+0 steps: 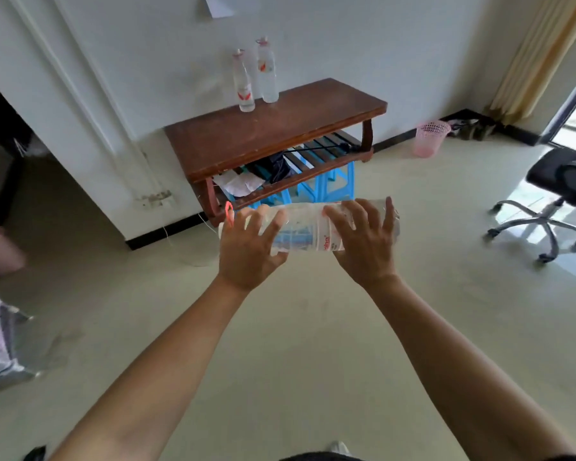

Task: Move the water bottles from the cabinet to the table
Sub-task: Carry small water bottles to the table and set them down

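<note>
Your left hand (246, 251) and right hand (363, 244) both clasp the water bottle (300, 227), held sideways with its cap pointing left; the table (280, 134) sits straight above, upper centre of the frame.

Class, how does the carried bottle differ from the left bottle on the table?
The carried bottle lies sideways, held by the left hand and right hand; the table bottle stands upright. The carried bottle is over the floor; the table bottle rests on the table. Both are clear.
</note>
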Demonstrator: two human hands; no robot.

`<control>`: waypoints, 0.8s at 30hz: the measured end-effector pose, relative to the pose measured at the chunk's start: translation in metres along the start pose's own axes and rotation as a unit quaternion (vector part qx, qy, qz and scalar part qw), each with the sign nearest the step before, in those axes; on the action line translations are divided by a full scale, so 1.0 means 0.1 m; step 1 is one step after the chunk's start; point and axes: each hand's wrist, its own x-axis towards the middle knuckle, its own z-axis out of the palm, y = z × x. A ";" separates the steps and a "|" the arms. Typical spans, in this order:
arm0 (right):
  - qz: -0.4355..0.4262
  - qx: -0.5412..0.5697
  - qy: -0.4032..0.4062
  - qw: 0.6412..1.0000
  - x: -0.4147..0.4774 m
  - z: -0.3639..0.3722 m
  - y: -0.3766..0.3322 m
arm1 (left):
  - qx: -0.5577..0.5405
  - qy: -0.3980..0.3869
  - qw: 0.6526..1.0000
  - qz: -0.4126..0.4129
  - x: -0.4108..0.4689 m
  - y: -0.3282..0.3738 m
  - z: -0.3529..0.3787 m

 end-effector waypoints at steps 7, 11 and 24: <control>-0.011 0.025 -0.023 0.999 1.01 1.25 0.59 | 0.003 -0.007 1.000 -0.025 0.93 -0.60 1.21; -0.013 0.021 -0.029 0.999 1.57 2.13 0.87 | -0.015 -0.003 1.000 -0.027 1.46 -1.02 2.09; 0.025 -0.013 -0.093 0.995 3.43 4.37 2.15 | -0.094 -0.031 0.995 -0.010 3.70 -2.13 4.54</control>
